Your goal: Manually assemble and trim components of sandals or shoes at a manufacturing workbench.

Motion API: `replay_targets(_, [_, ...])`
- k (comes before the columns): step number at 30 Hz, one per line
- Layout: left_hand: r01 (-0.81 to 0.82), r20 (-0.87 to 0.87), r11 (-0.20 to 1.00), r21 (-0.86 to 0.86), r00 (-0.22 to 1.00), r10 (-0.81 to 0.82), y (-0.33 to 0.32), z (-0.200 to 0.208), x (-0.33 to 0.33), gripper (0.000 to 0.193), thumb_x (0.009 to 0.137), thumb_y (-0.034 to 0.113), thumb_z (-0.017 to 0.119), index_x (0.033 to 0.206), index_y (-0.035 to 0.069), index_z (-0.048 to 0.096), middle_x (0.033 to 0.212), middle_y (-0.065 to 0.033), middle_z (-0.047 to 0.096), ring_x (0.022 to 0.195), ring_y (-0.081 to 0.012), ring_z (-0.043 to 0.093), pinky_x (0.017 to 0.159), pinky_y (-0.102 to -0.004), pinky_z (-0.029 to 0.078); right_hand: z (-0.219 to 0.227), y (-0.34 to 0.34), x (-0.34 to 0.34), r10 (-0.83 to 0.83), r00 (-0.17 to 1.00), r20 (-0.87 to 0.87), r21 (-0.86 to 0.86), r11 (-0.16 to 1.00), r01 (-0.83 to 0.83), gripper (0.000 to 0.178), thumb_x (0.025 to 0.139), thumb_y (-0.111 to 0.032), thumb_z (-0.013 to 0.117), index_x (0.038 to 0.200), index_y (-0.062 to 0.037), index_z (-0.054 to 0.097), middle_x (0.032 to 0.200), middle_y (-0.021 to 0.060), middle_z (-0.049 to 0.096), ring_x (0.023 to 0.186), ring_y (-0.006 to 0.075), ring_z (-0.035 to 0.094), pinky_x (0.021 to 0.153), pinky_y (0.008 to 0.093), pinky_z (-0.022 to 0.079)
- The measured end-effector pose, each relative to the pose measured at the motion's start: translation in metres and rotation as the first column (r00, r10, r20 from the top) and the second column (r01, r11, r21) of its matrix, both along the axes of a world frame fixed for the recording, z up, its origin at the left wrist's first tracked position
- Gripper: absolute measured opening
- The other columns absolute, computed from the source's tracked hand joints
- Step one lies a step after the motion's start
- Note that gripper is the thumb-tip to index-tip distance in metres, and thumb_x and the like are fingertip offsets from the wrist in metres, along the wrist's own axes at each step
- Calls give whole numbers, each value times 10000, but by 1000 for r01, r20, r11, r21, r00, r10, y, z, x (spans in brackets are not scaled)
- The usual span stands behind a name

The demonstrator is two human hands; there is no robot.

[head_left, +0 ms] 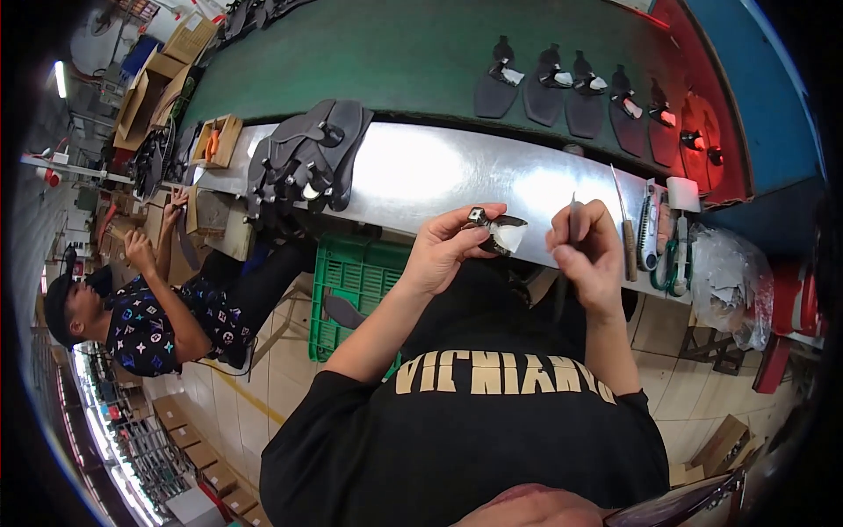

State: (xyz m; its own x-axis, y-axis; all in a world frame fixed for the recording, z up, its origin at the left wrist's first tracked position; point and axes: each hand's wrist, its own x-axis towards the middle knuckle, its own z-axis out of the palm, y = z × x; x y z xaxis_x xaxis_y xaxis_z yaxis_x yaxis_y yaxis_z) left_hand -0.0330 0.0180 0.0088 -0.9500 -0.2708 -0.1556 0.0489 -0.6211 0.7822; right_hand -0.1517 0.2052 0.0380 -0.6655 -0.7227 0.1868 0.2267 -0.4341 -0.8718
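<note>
My left hand (446, 250) pinches a dark sandal part (525, 222) by its black strap, where a shiny piece shows at the top. A white paper-like piece (509, 237) sits inside the strap loop. Just to the right, my right hand (588, 255) is closed around a thin, flat grey strip (575, 213); I cannot make out whether it is a tool or a piece of material. Both hands are held over the near edge of the metal bench (413, 167), a small gap between them.
Dark sandals (542, 97) line the green conveyor belt (351, 53), reaching the red-lit tunnel. A sandal pile (303, 154) lies left on the bench. Right are an awl (629, 241), cutter (648, 233), scissors (680, 259) and plastic bag (733, 281). A green crate (347, 272) stands below; a co-worker (167, 316) sits left.
</note>
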Motion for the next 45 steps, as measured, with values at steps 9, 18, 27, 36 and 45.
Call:
replay_targets(9, [-42,-10,990,-134,999,41,1,-6,19,308,850,-50,642,1155,-8,650,1165,-133,670,942,-146,672,731,-262,591,-10,14,37,-89,909,-406,399,878,264,337,737,-37,772,1027,-12,600,920,78,648,810,147,606,744,264,487])
replay_targets(18, [-62,-46,987,-149,997,56,3,-6,17,316,826,-56,664,1139,-14,659,1159,-150,674,918,-153,678,727,-254,584,-10,15,35,-72,855,-513,319,909,268,464,749,5,739,1200,2,634,995,136,691,877,192,664,789,281,506])
replay_targets(27, [-45,-36,987,-155,999,40,2,-6,17,325,814,-59,673,1136,-16,673,1126,-133,685,909,-148,676,728,-244,580,-13,13,37,-81,871,-485,320,910,263,421,749,7,740,1161,6,654,984,133,692,859,186,662,761,271,504])
replay_targets(36, [-36,-11,980,-193,999,35,2,-4,18,361,802,-54,689,1160,-11,671,1082,-103,693,885,-129,670,723,-228,572,-15,12,37,-76,854,-515,316,909,271,420,750,4,739,1162,6,656,977,138,692,848,193,665,748,272,507])
replay_targets(45, [-70,-76,958,-279,996,51,3,-9,19,347,790,-67,707,1133,-15,686,1122,-144,683,879,-125,671,716,-204,558,-8,14,35,-22,821,-571,363,890,277,410,755,-8,731,1160,-12,664,889,121,676,761,202,644,677,286,492])
